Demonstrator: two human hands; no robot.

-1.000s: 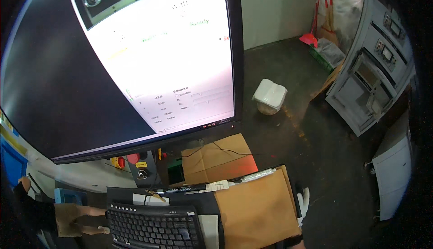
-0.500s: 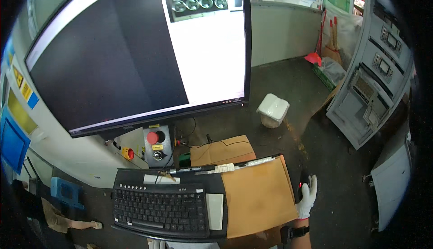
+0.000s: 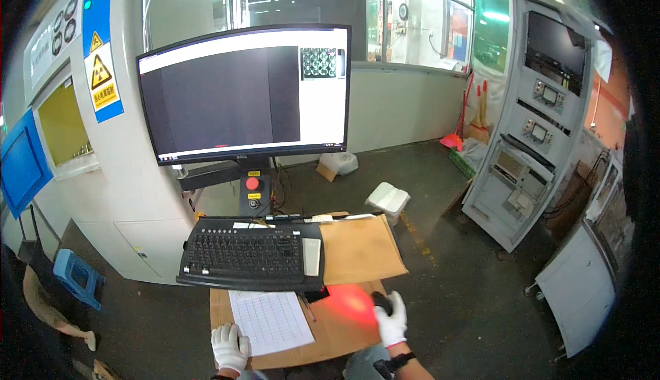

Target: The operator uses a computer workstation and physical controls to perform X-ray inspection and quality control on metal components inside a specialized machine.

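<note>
In a white glove, my right hand (image 3: pixel 392 321) grips a black computer mouse (image 3: pixel 382 303), held at the right edge of a lower cardboard-covered surface (image 3: pixel 344 335). Red light from the mouse glows on the cardboard. My left hand (image 3: pixel 230 348), also gloved, lies with its fingers stretched out on the left side of that surface, beside a printed grid sheet (image 3: pixel 269 321). Above the sheet is a black keyboard (image 3: pixel 244 253) on a tray. A tan cardboard piece (image 3: pixel 364 246) lies right of the keyboard.
A large monitor (image 3: pixel 227 98) stands behind the keyboard, over a red push button (image 3: pixel 252 183). At left are a white machine cabinet (image 3: pixel 161 239) and a blue stool (image 3: pixel 77 277); a person's leg (image 3: pixel 58 321) shows there. A grey equipment rack (image 3: pixel 509 167) and white cart (image 3: pixel 574 290) stand right.
The view has pulled back and tilted, so the monitor looks smaller and the lower surface shows. My right hand with the mouse has come nearer; my left hand is now in plain view.
</note>
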